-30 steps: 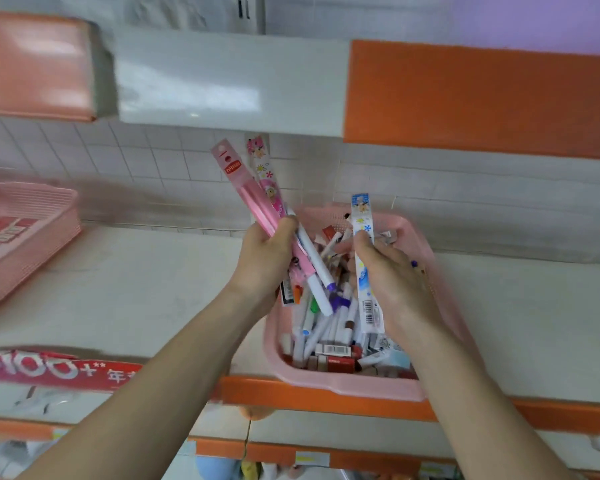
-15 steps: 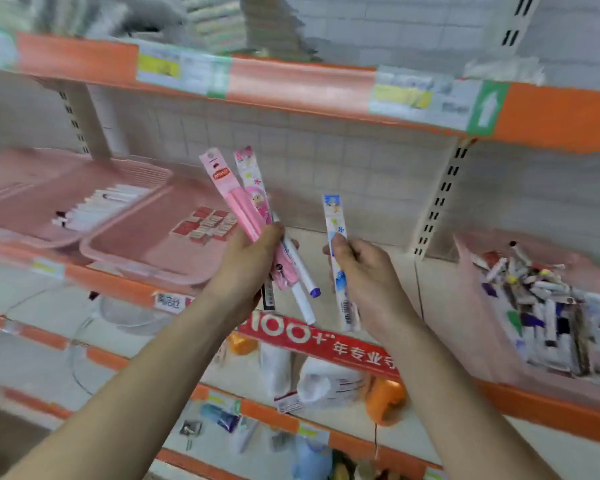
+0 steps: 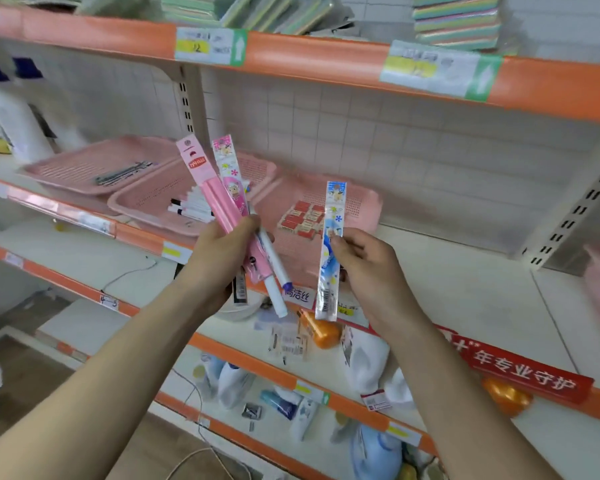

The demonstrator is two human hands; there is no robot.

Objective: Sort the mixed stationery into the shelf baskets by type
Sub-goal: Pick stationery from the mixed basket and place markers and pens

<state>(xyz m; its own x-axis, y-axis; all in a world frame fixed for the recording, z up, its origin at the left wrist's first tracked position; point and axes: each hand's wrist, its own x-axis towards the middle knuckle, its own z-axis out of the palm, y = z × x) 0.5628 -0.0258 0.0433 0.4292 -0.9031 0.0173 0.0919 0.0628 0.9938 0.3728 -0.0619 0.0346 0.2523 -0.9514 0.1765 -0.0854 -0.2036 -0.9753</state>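
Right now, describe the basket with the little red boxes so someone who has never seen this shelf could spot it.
Look at the shelf under the colourful stacks, where three pink baskets sit side by side. It is the rightmost basket, behind the blue packet in the right hand. Only it holds small red boxes; its neighbour holds white pens.

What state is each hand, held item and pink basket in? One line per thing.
long pink plastic packets: held, leaning left.
white marker pens: held, pointing downward.
long blue-and-white plastic packet: held upright.
left hand: grips the pink packets and marker pens.
right hand: pinches the blue-and-white packet.
pink perforated plastic baskets: on shelf, partly filled.
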